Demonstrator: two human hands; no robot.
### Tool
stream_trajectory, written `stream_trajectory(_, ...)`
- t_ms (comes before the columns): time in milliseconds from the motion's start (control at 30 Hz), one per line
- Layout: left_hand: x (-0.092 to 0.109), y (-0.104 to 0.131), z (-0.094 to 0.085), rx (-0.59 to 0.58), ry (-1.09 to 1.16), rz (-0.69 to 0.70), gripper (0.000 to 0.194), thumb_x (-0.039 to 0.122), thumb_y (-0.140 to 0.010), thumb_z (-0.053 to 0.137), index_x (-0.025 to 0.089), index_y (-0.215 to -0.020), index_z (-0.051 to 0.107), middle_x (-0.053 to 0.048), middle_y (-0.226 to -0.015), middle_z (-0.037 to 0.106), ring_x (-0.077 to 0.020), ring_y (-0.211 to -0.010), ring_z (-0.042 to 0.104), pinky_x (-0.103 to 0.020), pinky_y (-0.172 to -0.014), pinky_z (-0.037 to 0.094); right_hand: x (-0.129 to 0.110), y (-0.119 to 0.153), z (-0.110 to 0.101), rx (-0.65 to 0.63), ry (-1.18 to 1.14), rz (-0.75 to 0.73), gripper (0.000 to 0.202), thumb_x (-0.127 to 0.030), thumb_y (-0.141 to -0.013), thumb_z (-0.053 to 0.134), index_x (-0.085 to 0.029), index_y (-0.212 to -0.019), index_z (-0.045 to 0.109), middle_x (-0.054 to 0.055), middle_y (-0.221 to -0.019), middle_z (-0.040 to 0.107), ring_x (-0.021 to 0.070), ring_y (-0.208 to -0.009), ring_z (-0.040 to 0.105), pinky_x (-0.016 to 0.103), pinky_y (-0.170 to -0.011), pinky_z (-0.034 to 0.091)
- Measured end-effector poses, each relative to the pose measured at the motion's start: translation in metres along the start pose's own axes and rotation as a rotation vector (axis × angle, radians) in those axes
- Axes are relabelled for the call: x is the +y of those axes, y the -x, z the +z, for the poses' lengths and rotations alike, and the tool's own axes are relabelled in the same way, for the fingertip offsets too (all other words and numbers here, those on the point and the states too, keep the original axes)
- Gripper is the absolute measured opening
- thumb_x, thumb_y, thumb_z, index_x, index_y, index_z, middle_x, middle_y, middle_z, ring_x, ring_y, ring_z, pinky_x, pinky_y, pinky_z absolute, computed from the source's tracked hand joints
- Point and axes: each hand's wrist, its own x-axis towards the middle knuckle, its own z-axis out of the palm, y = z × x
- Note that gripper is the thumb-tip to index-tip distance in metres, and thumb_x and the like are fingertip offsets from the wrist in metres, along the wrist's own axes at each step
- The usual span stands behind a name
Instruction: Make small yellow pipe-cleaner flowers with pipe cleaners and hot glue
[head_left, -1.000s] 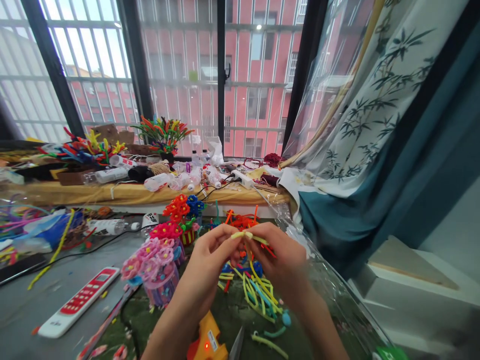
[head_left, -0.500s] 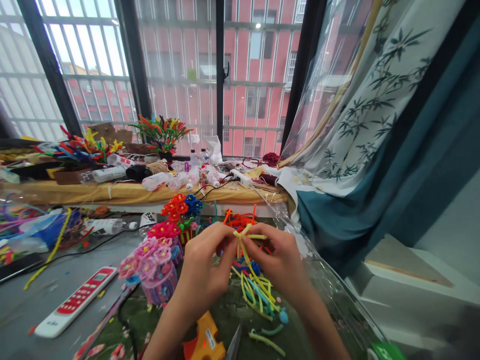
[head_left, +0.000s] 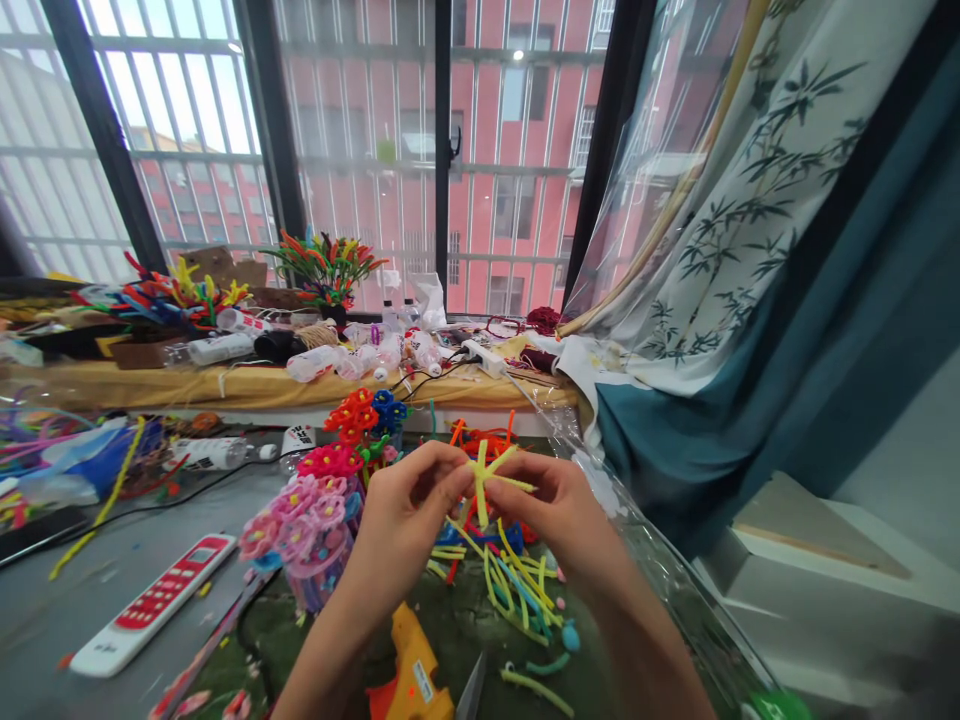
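Observation:
Between my two hands is a star-shaped bundle of yellow pipe cleaners [head_left: 482, 482], its arms spreading from one centre. My left hand [head_left: 420, 505] pinches it from the left with thumb and forefinger. From the right, my right hand [head_left: 559, 510] grips other arms of it between its fingers. Below the hands lies a loose pile of yellow and teal pipe cleaners [head_left: 517, 590]. Red-orange pipe cleaners [head_left: 469, 437] lie just behind the hands. A yellow-orange glue gun [head_left: 412, 670] and a pointed metal blade [head_left: 471, 690] rest near the front edge of view.
Pink pipe-cleaner flowers [head_left: 315, 520] in a purple pot stand left of my hands, with red flowers [head_left: 352, 415] behind. A white remote-like handset [head_left: 154, 605] lies at left. Plastic bottles [head_left: 315, 362] crowd the sill; clear plastic sheeting [head_left: 652, 540] edges the right side.
The yellow star has turned in my fingers: its long arm, which hung down to the right, no longer shows that way, and its arms now fan upright and rightward. Both hands stay close together.

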Motion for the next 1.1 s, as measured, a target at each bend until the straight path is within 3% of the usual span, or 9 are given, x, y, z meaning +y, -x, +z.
stream_trajectory(67,-0.0015,0.0001,-0.0012,0.030,-0.025,0.052,0.010,0.026,-0.088,0.063,0.018,-0.092,0.066,0.003,-0.069,0.063,-0.0098,-0.054,0.054,-0.019,-0.051,0.042,0.0015,-0.0002,0.0001,0.056,-0.051,0.001,0.028,-0.040,-0.064,0.085,-0.014,-0.068,0.073,0.000,-0.059,0.067,0.0094,-0.051,0.055,0.020,-0.051,0.043)
stream_trajectory(167,-0.0018,0.0011,-0.0024,0.056,-0.123,0.235,0.017,0.019,-0.084,0.068,0.021,-0.101,0.068,0.001,-0.079,0.067,-0.0098,-0.059,0.057,-0.019,-0.056,0.045,0.0032,0.0001,0.0022,0.127,-0.078,-0.034,0.026,-0.038,-0.065,0.085,-0.015,-0.068,0.074,0.001,-0.058,0.068,0.0101,-0.051,0.056,0.021,-0.051,0.044)
stream_trajectory(267,-0.0012,0.0020,-0.0022,0.035,-0.182,0.434,0.017,0.011,-0.085,0.066,0.023,-0.095,0.073,-0.002,-0.085,0.069,-0.0101,-0.065,0.061,-0.018,-0.057,0.046,0.0017,0.0016,0.0050,0.122,-0.088,-0.050,0.024,-0.036,-0.063,0.085,-0.015,-0.065,0.074,0.000,-0.055,0.066,0.0104,-0.050,0.055,0.022,-0.050,0.044)
stream_trajectory(333,-0.0006,0.0022,-0.0020,0.034,-0.148,0.493,0.019,0.008,-0.086,0.063,0.023,-0.091,0.074,-0.003,-0.085,0.071,-0.0117,-0.070,0.065,-0.019,-0.061,0.048,-0.0004,0.0030,0.0054,0.067,-0.129,-0.002,0.026,-0.038,-0.063,0.085,-0.015,-0.063,0.073,0.000,-0.054,0.065,0.0108,-0.050,0.055,0.022,-0.050,0.045)
stream_trajectory(433,0.0006,0.0020,-0.0031,0.028,-0.049,0.488,0.020,0.007,-0.086,0.062,0.022,-0.086,0.076,-0.004,-0.082,0.073,-0.0138,-0.071,0.067,-0.022,-0.066,0.051,-0.0026,0.0046,0.0033,-0.054,-0.240,0.093,0.027,-0.040,-0.068,0.083,-0.015,-0.064,0.073,0.000,-0.059,0.066,0.0100,-0.052,0.058,0.022,-0.053,0.048)
stream_trajectory(567,0.0014,0.0010,-0.0048,0.031,0.077,0.432,0.015,0.011,-0.082,0.069,0.023,-0.079,0.078,-0.003,-0.074,0.072,-0.0146,-0.065,0.066,-0.023,-0.061,0.051,-0.0031,0.0055,-0.0010,-0.160,-0.296,0.112,0.021,-0.034,-0.068,0.085,-0.016,-0.069,0.076,-0.001,-0.059,0.067,0.0080,-0.052,0.057,0.020,-0.055,0.048)
stream_trajectory(967,-0.0048,0.0016,-0.0038,0.029,0.227,0.326,0.005,0.028,-0.079,0.077,0.026,-0.076,0.081,-0.004,-0.070,0.067,-0.0156,-0.065,0.061,-0.026,-0.062,0.049,-0.0034,0.0072,-0.0007,-0.247,-0.250,0.164,0.024,-0.036,-0.065,0.088,-0.017,-0.073,0.075,0.000,-0.064,0.071,0.0110,-0.056,0.064,0.023,-0.059,0.049)
stream_trajectory(1100,-0.0060,0.0009,-0.0033,0.014,0.285,0.305,0.007,0.033,-0.076,0.080,0.026,-0.076,0.080,-0.003,-0.072,0.061,-0.0156,-0.068,0.057,-0.026,-0.061,0.046,-0.0061,0.0086,0.0023,-0.178,-0.248,0.140,0.023,-0.033,-0.061,0.090,-0.018,-0.072,0.075,0.001,-0.066,0.073,0.0113,-0.056,0.065,0.025,-0.061,0.051)
